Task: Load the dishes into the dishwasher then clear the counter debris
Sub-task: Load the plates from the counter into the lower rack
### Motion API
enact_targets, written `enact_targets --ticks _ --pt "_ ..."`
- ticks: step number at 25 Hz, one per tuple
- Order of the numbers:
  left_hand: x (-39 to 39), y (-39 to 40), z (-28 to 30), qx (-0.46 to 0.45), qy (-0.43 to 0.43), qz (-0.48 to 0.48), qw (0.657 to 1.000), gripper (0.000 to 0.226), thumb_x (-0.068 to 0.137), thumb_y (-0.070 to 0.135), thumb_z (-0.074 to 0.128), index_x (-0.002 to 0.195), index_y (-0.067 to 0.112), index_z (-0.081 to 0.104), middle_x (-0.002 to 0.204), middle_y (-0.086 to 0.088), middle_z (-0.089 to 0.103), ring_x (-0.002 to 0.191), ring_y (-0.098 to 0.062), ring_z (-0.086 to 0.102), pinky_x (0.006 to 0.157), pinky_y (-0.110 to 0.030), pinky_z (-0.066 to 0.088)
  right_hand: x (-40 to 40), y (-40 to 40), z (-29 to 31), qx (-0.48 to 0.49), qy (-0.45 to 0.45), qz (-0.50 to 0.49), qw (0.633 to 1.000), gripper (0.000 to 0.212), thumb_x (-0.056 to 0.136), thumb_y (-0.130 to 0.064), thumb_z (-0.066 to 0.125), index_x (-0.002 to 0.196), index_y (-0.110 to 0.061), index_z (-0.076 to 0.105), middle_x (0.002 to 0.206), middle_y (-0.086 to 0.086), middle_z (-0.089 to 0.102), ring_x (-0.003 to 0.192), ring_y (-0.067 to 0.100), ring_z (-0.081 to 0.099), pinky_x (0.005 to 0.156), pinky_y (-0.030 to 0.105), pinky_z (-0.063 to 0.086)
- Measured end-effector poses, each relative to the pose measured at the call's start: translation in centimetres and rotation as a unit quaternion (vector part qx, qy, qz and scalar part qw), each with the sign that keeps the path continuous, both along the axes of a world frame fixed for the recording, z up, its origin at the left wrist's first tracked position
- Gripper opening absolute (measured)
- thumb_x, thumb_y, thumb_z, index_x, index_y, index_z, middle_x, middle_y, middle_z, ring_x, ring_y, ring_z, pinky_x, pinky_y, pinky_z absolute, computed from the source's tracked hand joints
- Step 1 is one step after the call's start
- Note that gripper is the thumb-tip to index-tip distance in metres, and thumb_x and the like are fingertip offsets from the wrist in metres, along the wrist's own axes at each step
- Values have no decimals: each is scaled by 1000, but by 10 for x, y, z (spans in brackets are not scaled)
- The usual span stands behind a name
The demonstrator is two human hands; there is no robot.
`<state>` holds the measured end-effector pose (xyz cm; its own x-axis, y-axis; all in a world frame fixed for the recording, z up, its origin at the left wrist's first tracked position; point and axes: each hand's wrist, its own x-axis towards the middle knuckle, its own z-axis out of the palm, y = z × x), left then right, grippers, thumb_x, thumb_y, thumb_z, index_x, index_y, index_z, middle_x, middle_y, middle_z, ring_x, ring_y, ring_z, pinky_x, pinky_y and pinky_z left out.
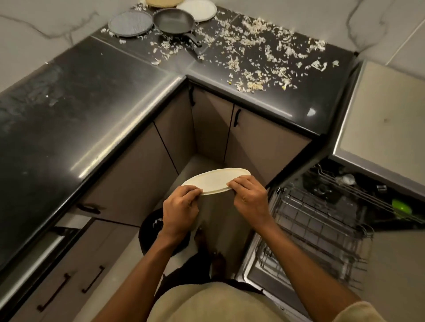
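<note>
A home kitchen: an L-shaped black counter (pixel 96 119) over taupe cabinet doors (pixel 259 147) with black handles, marble-look wall tiles (pixel 46 20) behind, an open dishwasher (pixel 322 220) with wire racks at the right, and a frying pan (pixel 174 21) with plates far on the counter.

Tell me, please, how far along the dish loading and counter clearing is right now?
Early on. The dishwasher rack is pulled out, its near part looking bare. In hand: both the left hand and right hand grip a cream plate beside the rack. Left: the grey plate, pan, white plate and a tan dish remain on the counter, with debris unswept.
</note>
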<state>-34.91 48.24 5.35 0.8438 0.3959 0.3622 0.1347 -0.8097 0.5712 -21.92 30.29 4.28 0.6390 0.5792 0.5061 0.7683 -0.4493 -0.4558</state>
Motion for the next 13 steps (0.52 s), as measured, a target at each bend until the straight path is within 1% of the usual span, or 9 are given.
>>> enact_targets --ticks 4,6,9,13 --pt "-41 -39 -9 -15 17 -11 1000 19 80 -1 72 94 9 79 95 -2 73 85 -16 66 71 -33 59 -42 -39 -8 -8 5 -3 1000 28 72 13 70 91 -5 77 92 4 74 90 25 66 79 34 55" --pt "-63 -59 -11 -14 17 -19 1000 17 81 2 69 92 10 80 94 -1 74 83 -17 67 69 -32 59 -66 -60 -10 -11 9 -4 1000 29 70 15 73 91 -5 77 92 4 74 89 25 67 77 36 56" --pt "-89 -80 -16 -14 12 -47 999 19 76 -3 75 91 9 80 93 -2 74 82 -18 69 67 -33 60 -99 -87 -14 -27 19 -16 999 30 69 14 77 92 -5 78 94 5 75 92 24 68 77 38 59" --pt "-128 -113 -21 -8 -7 -84 996 26 70 -7 81 89 10 80 92 -2 77 80 -18 72 66 -31 60 -149 -126 -12 -21 3 -40 999 28 69 14 79 90 -6 78 92 5 75 90 21 69 78 34 59"
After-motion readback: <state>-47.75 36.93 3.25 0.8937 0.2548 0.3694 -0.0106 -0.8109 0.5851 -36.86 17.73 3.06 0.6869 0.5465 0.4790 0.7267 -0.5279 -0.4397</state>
